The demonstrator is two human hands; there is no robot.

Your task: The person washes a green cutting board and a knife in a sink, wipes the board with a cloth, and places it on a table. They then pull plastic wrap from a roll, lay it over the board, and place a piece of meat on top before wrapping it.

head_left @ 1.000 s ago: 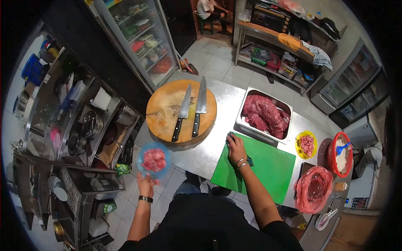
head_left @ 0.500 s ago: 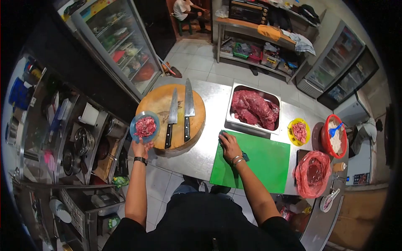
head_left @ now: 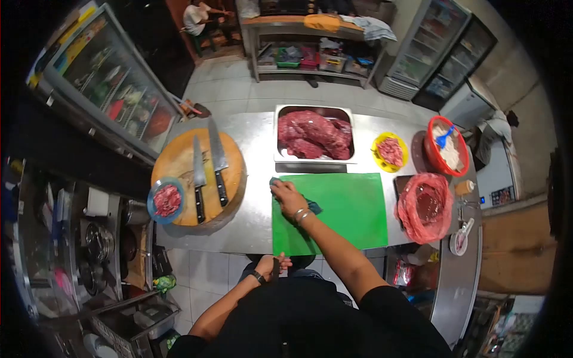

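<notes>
Table [head_left: 256,137], metal: is running across the view and carrying the items below.
Board [head_left: 352,203], green, rectangular: is lying flat nr. the front edge, under the R hand.
Chopping block [head_left: 170,146], round, wooden: is standing at the L end of the table.
Tray [head_left: 315,161], metal, rectangular: is sitting just behind the board and holding large pcs. of raw meat [head_left: 313,134].
Bag [head_left: 406,209], red plastic, open: is standing to the R of the board w/ dark red contents.
Bowl [head_left: 431,154], red: is holding a whitish substance and a blue spoon [head_left: 443,141], behind the bag.
Knives, 2 pcs. [head_left: 199,173], black handles: are lying side by side on the block, apart, blades pointing away from the wearer.
Blue plate [head_left: 170,180]: is overlapping the block's L edge and carrying small meat pcs. [head_left: 167,200].
Yellow plate [head_left: 378,156]: is resting betw. tray and bowl, also w/ small meat pcs.
R hand [head_left: 290,200], w/ bracelets: is pressing on the board's L part; grip is closing round the cloth.
L hand [head_left: 271,267], w/ wristwatch: is hovering nr. the board's front edge; grip state unclear, cannot tell.
Cloth [head_left: 314,207], dark green: is lying bunched under the R hand, on the board, poking out both sides.
</notes>
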